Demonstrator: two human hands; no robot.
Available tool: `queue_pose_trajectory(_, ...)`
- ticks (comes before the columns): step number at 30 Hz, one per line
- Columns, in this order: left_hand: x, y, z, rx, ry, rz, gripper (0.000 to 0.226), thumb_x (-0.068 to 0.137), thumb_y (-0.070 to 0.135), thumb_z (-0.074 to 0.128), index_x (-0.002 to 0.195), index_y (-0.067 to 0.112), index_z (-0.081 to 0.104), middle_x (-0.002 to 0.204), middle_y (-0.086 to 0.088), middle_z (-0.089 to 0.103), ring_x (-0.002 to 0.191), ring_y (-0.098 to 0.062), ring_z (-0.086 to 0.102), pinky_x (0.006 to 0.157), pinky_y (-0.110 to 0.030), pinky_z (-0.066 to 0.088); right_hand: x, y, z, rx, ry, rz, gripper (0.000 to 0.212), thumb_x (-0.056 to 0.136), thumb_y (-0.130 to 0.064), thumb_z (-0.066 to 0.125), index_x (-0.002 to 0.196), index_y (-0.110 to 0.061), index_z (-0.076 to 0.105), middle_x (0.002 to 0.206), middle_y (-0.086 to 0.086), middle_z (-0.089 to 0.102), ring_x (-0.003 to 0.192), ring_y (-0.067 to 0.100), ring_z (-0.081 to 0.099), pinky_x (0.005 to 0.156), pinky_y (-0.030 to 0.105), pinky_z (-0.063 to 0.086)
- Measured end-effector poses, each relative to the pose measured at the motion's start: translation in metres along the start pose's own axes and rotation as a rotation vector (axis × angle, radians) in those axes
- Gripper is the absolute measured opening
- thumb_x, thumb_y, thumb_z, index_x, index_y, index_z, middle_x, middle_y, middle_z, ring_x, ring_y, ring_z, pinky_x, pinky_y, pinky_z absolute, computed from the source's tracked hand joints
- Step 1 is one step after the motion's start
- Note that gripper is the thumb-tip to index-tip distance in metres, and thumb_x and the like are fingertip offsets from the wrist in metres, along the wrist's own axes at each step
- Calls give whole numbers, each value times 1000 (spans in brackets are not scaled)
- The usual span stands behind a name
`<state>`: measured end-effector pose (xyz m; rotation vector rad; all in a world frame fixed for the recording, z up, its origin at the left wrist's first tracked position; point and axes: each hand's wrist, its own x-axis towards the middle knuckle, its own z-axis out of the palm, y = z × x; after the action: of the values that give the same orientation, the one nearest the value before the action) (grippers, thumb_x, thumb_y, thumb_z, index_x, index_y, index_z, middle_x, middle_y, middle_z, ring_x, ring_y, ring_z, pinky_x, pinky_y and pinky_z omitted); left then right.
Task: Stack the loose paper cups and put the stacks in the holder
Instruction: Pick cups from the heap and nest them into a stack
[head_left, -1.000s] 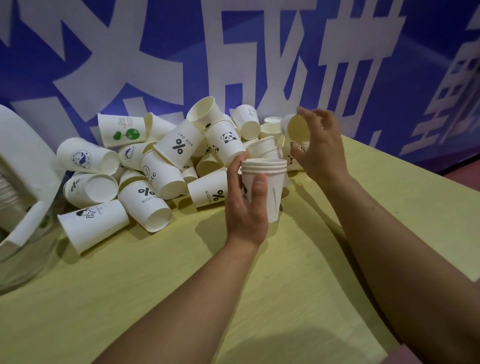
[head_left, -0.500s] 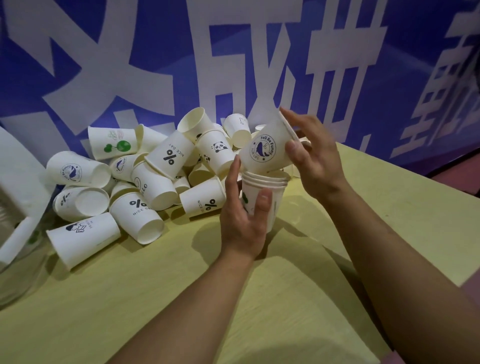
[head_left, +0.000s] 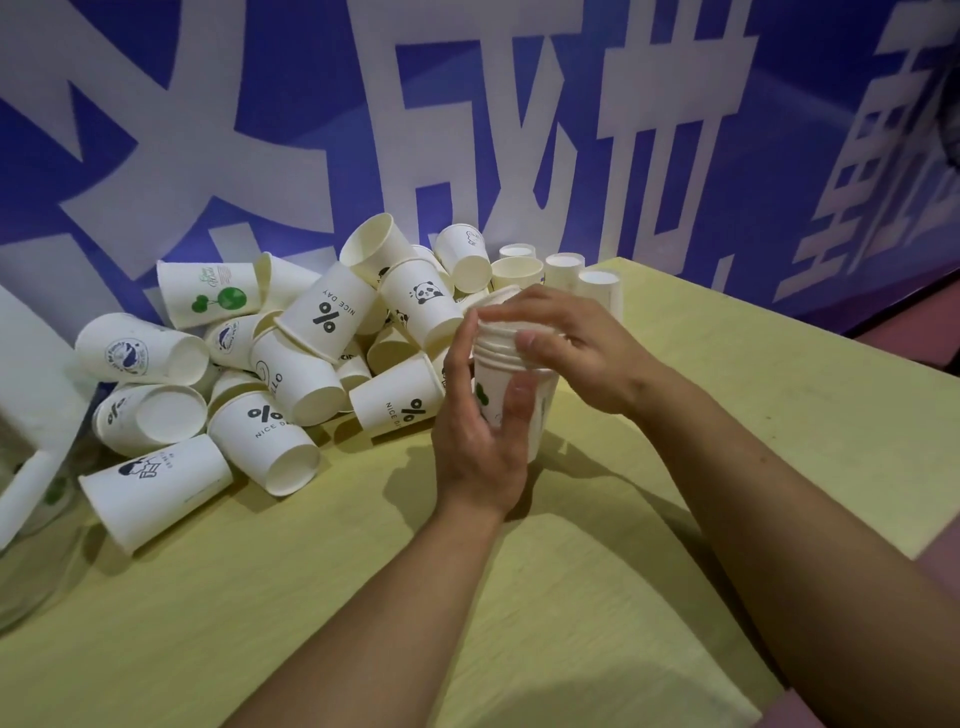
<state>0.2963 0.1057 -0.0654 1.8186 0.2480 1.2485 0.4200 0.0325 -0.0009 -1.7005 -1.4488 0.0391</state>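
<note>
A short stack of white paper cups (head_left: 493, 374) stands upright on the yellow-green table (head_left: 753, 395). My left hand (head_left: 480, 441) grips the stack from the near side, thumb and fingers round its wall. My right hand (head_left: 566, 343) lies over the stack's top, fingers spread across the rim and thumb against the rims at the side. A heap of loose printed paper cups (head_left: 291, 358) lies tumbled to the left, against the blue wall. The holder (head_left: 31, 467), clear with white parts, shows only partly at the left edge.
A few more cups (head_left: 563, 267) stand behind my right hand near the wall. The blue banner wall (head_left: 519, 130) closes the far side. The table's right edge (head_left: 893, 364) drops to a dark red floor. Bare tabletop lies in front of my arms.
My right hand brought a printed cup down from above into the stack and now covers its top. The left hand kept its grip on the stack.
</note>
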Motion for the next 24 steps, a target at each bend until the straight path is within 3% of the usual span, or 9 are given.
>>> queue_pose_trajectory(2,1,0,0,9,11,-5,59,89,76,43,142,54,31,133,46,45,125,12,50,100,-20,48,0,1,1,14,11,-22,55,88,-60,33,125,-35,65,124,-9,60,111,5,56,90,26,46)
queue_pose_trajectory(3,1,-1,0,9,28,-15,55,90,72,46,141,53,33,134,36,51,122,6,55,98,-26,52,1,3,0,24,59,-34,54,90,-59,31,122,-35,66,123,-8,61,109,4,57,88,24,47)
queue_pose_trajectory(6,1,-5,-1,-42,77,-63,51,89,59,50,137,48,34,131,4,59,114,-17,64,88,-49,57,5,19,-3,-19,355,15,47,96,-49,37,118,-24,70,114,-5,62,97,6,57,82,27,51)
queue_pose_trajectory(8,1,-7,-2,-80,83,-87,53,89,58,52,137,45,34,131,-5,60,112,-23,65,87,-53,57,8,39,-7,-175,528,161,32,98,-37,53,124,-25,67,118,-4,55,103,8,53,90,30,52)
queue_pose_trajectory(11,0,-5,-1,-78,77,-92,49,88,60,52,133,51,35,128,-8,62,108,-22,66,86,-51,57,7,70,-14,-500,466,445,47,97,-33,60,142,-34,48,148,0,38,135,22,34,110,39,39)
queue_pose_trajectory(14,1,-6,-1,-82,71,-105,47,88,62,52,130,59,32,128,-7,62,109,-23,66,86,-53,57,2,84,-15,-606,317,599,58,97,-38,59,150,-39,34,160,0,22,144,31,20,113,53,30)
queue_pose_trajectory(17,1,-9,-1,-80,68,-109,48,87,63,52,131,57,34,127,-5,63,109,-24,66,86,-55,56,3,84,-15,-521,370,576,50,95,-35,64,141,-33,46,156,0,30,142,28,25,112,50,34)
queue_pose_trajectory(20,1,-9,0,-93,52,-104,49,87,61,53,132,55,35,126,-4,64,109,-23,67,86,-56,57,8,77,-20,-421,479,514,26,91,-31,70,116,-23,63,149,-1,39,137,24,31,112,40,35)
queue_pose_trajectory(24,0,-7,-1,-113,35,-107,52,86,60,54,134,51,36,125,-4,64,108,-23,67,86,-56,57,9,71,-25,-386,548,486,14,90,-28,72,99,-18,69,148,-1,46,136,22,37,111,35,34)
